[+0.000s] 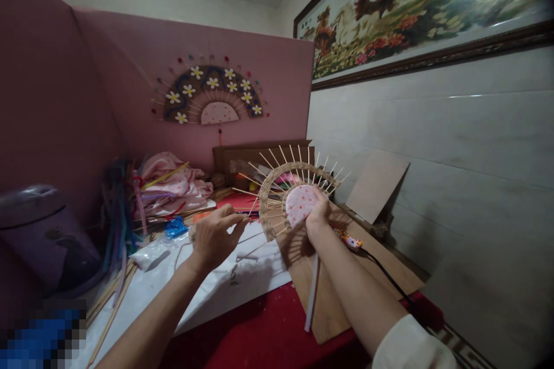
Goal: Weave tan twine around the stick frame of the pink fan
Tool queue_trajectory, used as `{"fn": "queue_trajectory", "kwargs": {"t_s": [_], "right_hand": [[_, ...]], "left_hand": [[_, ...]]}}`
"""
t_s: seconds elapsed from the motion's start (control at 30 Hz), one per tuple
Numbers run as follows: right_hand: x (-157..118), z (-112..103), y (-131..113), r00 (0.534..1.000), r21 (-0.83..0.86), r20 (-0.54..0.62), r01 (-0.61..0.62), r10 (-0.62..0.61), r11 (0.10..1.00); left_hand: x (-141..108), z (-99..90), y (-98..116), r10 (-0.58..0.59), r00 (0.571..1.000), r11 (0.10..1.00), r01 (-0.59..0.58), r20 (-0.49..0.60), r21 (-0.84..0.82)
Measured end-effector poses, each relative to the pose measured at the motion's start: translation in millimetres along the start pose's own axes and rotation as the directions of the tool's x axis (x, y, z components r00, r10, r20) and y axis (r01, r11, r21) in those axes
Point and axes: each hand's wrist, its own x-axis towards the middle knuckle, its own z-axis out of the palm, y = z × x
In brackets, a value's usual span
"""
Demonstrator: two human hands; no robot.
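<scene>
Well, my right hand (319, 214) clamped the fan (302, 205) above the board's (333, 294) far end, ribs up-left, long axis rising rightward; my left hand (219, 237), apart, pinched beside it.

Spread sticks (282, 154) obstruct; the air above is open.

On the worktop (255, 337), a board (331, 305) bearing a corded tool (350, 240) lies right of the paper (225, 295); bundled cloth (175, 189) lies behind.

R hand (319, 216) w/ woven fan (270, 196)
</scene>
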Motion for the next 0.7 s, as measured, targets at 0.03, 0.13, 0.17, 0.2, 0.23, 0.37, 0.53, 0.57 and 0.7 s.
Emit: {"fn": "queue_trajectory", "kwargs": {"t_s": [0.03, 0.13, 0.17, 0.2, 0.23, 0.37, 0.53, 0.57, 0.7], "right_hand": [[0.4, 0.1, -0.2, 1.0, 0.022, 0.013, -0.017, 0.017, 1.0], [0.1, 0.4, -1.3, 0.999, 0.069, 0.036, -0.018, 0.015, 0.997], [-0.6, 0.6, -1.9, 0.999, 0.077, 0.037, -0.008, 0.005, 0.997], [-1.4, 0.8, -2.6, 0.999, 0.08, 0.035, 0.002, -0.004, 0.997], [-2.3, 1.1, -3.3, 1.0, 0.079, 0.028, 0.009, -0.011, 0.997], [-3.9, 1.4, -3.7, 0.999, 0.075, 0.025, 0.018, -0.02, 0.997], [3.2, -0.9, 5.9, 0.992, 0.064, 0.12, -0.036, 0.028, 0.997], [4.9, -1.5, 8.1, 0.99, 0.054, 0.138, -0.047, 0.039, 0.997], [7.8, -3.1, 12.2, 0.983, 0.044, 0.176, -0.053, 0.045, 0.998]], "left_hand": [[0.6, -1.7, -0.1, -0.042, 0.999, 0.999, 0.042, 0.01, -0.025], [2.2, -4.2, -2.3, -0.151, 0.985, 0.974, 0.162, 0.078, -0.157], [2.7, -3.8, -3.9, -0.182, 0.978, 0.957, 0.199, 0.098, -0.212], [3.1, -2.7, -5.8, -0.211, 0.97, 0.935, 0.235, 0.117, -0.266], [3.3, -1.2, -7.9, -0.238, 0.961, 0.908, 0.272, 0.14, -0.32], [2.5, 7.1, -13.7, -0.312, 0.896, 0.726, 0.439, 0.315, -0.529], [-0.7, 13.1, -8.5, -0.222, 0.827, 0.467, 0.556, 0.517, -0.688], [-0.9, 13.4, -5.9, -0.218, 0.823, 0.447, 0.562, 0.524, -0.696], [0.2, 13.2, 5.6, -0.294, 0.795, 0.388, 0.607, 0.531, -0.694]]}}
